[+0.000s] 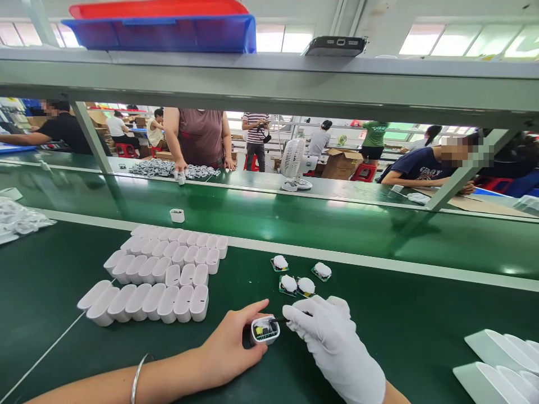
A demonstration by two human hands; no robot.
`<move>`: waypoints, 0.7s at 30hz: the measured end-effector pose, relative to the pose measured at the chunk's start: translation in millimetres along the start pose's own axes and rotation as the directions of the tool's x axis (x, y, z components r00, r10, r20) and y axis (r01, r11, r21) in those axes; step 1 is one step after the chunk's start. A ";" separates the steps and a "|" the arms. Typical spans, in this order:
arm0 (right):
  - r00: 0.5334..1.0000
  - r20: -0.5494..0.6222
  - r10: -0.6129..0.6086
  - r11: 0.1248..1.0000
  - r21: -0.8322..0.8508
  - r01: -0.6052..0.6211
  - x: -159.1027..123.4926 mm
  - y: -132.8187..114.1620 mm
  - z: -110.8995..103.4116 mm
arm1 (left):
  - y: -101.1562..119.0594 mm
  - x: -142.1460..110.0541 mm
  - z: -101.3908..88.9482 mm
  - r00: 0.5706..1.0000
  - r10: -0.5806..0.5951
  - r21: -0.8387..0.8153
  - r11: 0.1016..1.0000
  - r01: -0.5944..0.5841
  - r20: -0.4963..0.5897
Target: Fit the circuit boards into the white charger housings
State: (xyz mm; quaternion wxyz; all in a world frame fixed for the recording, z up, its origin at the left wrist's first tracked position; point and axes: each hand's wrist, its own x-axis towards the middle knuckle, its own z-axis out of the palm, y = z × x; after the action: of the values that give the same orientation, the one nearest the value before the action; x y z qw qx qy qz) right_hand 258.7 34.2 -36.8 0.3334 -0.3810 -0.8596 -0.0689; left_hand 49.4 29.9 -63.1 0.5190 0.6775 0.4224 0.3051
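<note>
My bare left hand (231, 345) grips a small white charger housing (264, 330) with a circuit board showing inside its open top. My right hand (332, 342), in a white glove, is closed on a thin dark tool (278, 320) whose tip touches the housing's rim. Both hands rest low on the green mat. Several small circuit boards with white caps (295, 285) lie just beyond the hands. Rows of empty white housings (164, 275) lie on their sides to the left.
A lone white housing (177, 215) stands on the green conveyor belt (295, 224). White tray parts (501, 359) sit at the lower right, white bagged items (21, 221) at the far left. Across the belt a person stands over a pile of parts (168, 168); a desk fan (295, 165) is nearby.
</note>
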 end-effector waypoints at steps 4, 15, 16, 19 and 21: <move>1.000 -0.007 0.015 1.000 0.003 -0.015 -0.7 -2.4 4.0 | -0.5 0.2 -0.2 1.000 -0.014 0.001 1.000 0.014 0.017; 0.996 0.088 0.014 1.000 -0.029 -0.011 5.5 -2.4 3.6 | 0.4 0.2 -0.1 0.998 -0.041 -0.025 0.999 0.042 0.037; 0.996 0.093 0.014 0.999 -0.048 -0.010 5.9 -2.1 3.5 | 0.3 0.3 0.0 0.999 -0.041 -0.020 0.999 0.042 0.035; 0.989 0.144 0.025 0.995 -0.102 -0.010 7.4 -0.4 0.6 | -0.4 0.3 0.4 0.999 -0.042 0.004 0.999 0.042 0.020; 0.987 0.155 0.031 0.996 -0.087 -0.018 8.0 2.4 -4.4 | -0.7 0.0 0.4 0.999 -0.037 0.018 0.999 0.037 0.012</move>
State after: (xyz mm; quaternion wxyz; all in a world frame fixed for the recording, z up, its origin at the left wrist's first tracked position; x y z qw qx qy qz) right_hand 258.7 39.1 -28.7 0.2491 -0.4096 -0.8747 -0.0712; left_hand 49.6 29.8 -63.9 0.5211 0.6760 0.4344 0.2878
